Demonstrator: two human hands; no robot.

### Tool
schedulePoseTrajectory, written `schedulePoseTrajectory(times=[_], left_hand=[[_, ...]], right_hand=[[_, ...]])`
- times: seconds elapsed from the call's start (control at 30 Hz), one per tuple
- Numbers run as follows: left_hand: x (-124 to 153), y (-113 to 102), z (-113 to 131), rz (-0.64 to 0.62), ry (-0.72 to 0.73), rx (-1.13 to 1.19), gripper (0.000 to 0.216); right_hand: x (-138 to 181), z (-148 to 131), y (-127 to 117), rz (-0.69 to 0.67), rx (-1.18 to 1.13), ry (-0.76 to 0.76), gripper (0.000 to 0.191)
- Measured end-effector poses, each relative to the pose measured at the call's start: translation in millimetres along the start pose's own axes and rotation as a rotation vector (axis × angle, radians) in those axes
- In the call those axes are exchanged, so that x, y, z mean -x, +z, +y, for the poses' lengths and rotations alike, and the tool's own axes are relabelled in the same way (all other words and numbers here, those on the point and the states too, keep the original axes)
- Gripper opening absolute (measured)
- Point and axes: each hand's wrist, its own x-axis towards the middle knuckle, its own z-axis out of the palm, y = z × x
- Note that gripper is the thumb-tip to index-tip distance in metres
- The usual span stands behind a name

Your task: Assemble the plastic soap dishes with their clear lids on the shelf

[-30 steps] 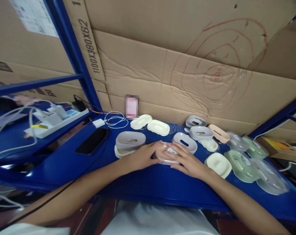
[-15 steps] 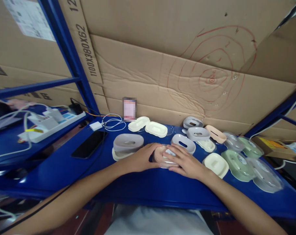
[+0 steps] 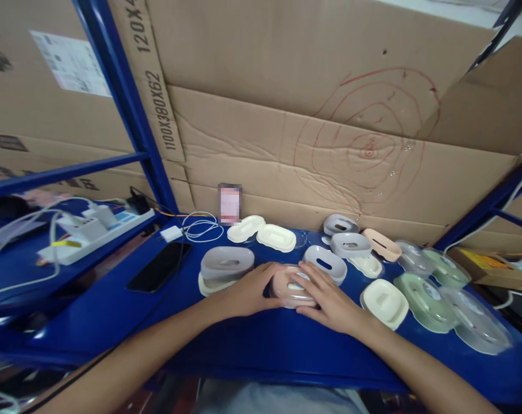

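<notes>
A pink oval plastic box point(image 3: 290, 286) with a clear lid sits on the blue shelf point(image 3: 252, 339) in front of me. My left hand point(image 3: 247, 289) grips its left side, thumb along the far edge. My right hand point(image 3: 325, 293) presses on its right side and top, fingers curled over the lid. Both hands are closed around this box. To the left of my left hand stands a grey oval box point(image 3: 227, 263) stacked on a cream piece.
Several grey, cream, pink, green and clear oval parts lie right of and behind the hands, such as a cream one point(image 3: 384, 302) and a green one point(image 3: 423, 293). A black phone point(image 3: 158, 265), white cable point(image 3: 200, 225) and power strip point(image 3: 97, 227) lie left. Cardboard point(image 3: 313, 149) backs the shelf.
The view tilted up slightly. Both hands stay on the pink box; my right fingers have shifted a little over its lid.
</notes>
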Motion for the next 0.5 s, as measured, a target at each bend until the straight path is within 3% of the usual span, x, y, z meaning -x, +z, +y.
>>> schedulePoseTrajectory(times=[0.2, 0.5], left_hand=[[7.0, 4.2, 3.6, 0.016, 0.033, -0.095, 0.084], [1.5, 8.0, -3.6, 0.049, 0.154, -0.032, 0.069]], right_hand=[[-2.6, 2.3, -2.5, -0.054, -0.031, 0.025, 0.075], [-5.5, 6.8, -3.8, 0.000, -0.026, -0.023, 0.082]])
